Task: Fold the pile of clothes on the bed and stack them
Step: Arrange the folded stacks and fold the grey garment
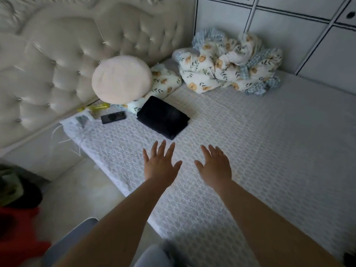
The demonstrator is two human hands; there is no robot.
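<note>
Reaching over bed: left hand and right hand side by side, fingers straight and spread, holding nothing. Folded black garment flat on mattress just beyond left hand, near round cushion. Crumpled floral quilt at far corner. Black remote left of garment.

Dim room. Cream tufted headboard far left, white panelled wardrobe behind bed, pale tiled floor lower left, white textured mattress cover.
</note>
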